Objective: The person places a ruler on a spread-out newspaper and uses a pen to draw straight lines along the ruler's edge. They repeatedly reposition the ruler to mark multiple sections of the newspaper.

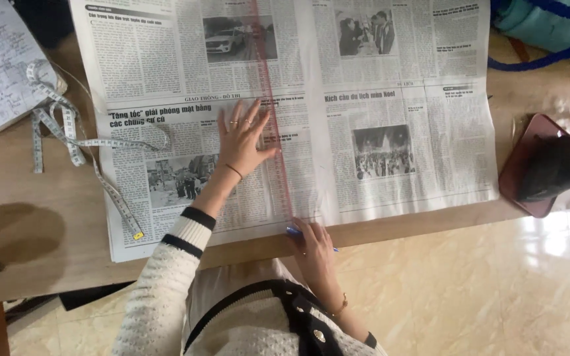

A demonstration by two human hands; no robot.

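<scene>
On flat newsprint (377,112): left hand (242,138) splayed, pinning translucent red ruler (273,125); right hand (313,244) grip closed around blue pen (295,231).

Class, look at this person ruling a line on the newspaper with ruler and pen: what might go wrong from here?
1. The left hand presses only the middle of the long red ruler; its free ends might swivel, bending the line.
2. The right hand holds the blue pen at the table's edge, where the thin newspaper could tear or slide.
</scene>
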